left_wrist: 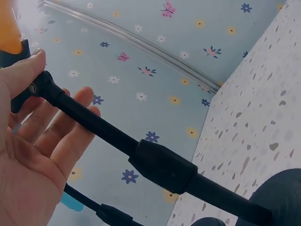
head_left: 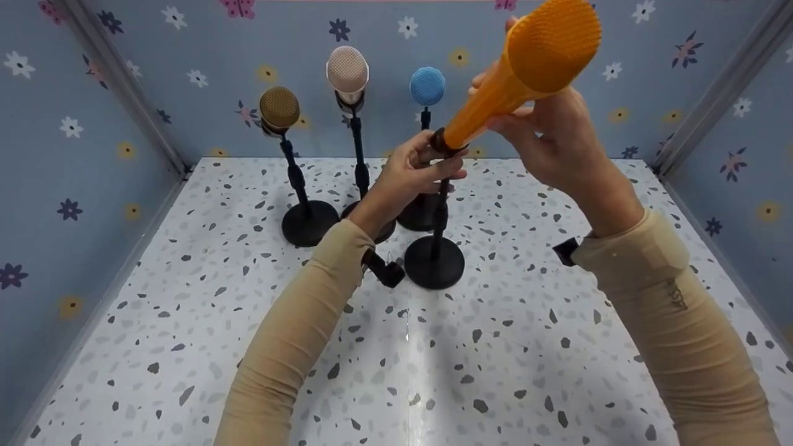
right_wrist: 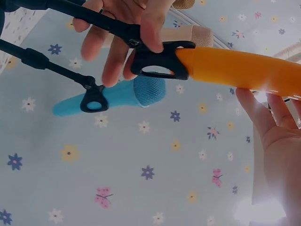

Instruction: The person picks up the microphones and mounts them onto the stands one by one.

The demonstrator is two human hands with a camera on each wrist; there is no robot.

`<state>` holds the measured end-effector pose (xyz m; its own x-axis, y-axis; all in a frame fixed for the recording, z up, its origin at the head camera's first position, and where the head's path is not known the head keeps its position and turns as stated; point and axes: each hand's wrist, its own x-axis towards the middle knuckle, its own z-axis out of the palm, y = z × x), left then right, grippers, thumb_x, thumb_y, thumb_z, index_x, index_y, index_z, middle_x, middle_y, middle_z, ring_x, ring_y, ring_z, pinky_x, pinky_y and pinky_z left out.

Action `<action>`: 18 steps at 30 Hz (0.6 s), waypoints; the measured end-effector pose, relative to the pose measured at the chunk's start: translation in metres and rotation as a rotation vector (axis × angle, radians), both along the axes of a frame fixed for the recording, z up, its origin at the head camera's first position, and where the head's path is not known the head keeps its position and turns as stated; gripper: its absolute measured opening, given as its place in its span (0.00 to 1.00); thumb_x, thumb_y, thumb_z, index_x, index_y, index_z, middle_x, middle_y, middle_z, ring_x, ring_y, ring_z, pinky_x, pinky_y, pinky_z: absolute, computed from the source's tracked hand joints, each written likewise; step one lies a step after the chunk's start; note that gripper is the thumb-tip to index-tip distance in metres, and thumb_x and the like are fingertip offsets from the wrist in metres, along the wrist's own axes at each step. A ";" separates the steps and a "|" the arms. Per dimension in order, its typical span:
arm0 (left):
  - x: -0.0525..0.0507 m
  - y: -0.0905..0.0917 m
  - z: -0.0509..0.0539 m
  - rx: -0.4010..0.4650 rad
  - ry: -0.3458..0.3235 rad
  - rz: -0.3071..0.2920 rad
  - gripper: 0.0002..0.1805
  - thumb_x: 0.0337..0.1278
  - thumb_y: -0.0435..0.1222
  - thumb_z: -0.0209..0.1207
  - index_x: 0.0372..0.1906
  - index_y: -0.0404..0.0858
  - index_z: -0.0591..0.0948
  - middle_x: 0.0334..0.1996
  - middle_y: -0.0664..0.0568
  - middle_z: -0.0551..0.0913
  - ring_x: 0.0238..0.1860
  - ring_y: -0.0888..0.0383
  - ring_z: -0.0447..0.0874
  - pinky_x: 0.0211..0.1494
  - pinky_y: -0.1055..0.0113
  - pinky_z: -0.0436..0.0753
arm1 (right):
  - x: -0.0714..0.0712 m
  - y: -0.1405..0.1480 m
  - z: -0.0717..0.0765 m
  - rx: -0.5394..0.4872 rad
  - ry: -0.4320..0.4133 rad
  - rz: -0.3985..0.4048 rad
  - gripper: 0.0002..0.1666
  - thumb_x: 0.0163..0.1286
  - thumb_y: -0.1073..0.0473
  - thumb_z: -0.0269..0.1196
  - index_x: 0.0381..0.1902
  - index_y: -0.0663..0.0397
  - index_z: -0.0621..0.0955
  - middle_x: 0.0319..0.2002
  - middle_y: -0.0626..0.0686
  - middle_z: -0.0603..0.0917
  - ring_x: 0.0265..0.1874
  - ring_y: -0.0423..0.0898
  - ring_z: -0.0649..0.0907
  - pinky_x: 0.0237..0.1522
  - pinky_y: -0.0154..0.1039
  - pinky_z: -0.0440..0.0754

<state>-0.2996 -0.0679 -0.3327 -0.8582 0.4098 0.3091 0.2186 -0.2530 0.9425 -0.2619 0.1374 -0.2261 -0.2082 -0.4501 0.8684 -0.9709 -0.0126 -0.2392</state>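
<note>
An orange microphone is tilted with its large mesh head up and to the right. Its narrow end sits at the black clip atop a microphone stand. My left hand pinches that clip, thumb on one side and fingers behind. With my right hand I hold the orange handle below the head, thumb and fingers on opposite sides. The stand's round black base rests on the speckled tabletop. How deep the handle goes into the clip I cannot tell.
Behind stand several more microphones on black stands: a brown-gold one, a pale pink one and a blue one. Flower-patterned panels wall the speckled table at the back and both sides.
</note>
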 end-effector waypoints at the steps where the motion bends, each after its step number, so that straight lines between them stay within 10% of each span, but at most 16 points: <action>1: 0.000 0.000 -0.001 -0.001 0.008 0.001 0.22 0.67 0.36 0.65 0.63 0.40 0.74 0.58 0.48 0.84 0.53 0.46 0.86 0.56 0.47 0.83 | -0.001 0.001 -0.001 -0.018 -0.002 0.006 0.38 0.74 0.65 0.63 0.65 0.87 0.56 0.53 0.66 0.79 0.53 0.60 0.82 0.57 0.51 0.82; 12: -0.001 -0.001 -0.003 0.018 0.002 -0.004 0.22 0.67 0.36 0.65 0.63 0.41 0.74 0.59 0.47 0.83 0.51 0.44 0.87 0.56 0.48 0.84 | 0.006 0.001 0.000 0.121 0.163 -0.094 0.27 0.77 0.53 0.60 0.60 0.70 0.70 0.50 0.66 0.81 0.54 0.60 0.82 0.74 0.56 0.62; 18: -0.001 -0.002 -0.004 -0.002 0.016 0.002 0.22 0.67 0.39 0.65 0.62 0.42 0.74 0.59 0.48 0.83 0.53 0.44 0.86 0.56 0.50 0.84 | 0.005 0.001 -0.013 0.091 0.080 -0.070 0.27 0.75 0.60 0.62 0.59 0.79 0.68 0.53 0.64 0.81 0.57 0.58 0.81 0.65 0.48 0.76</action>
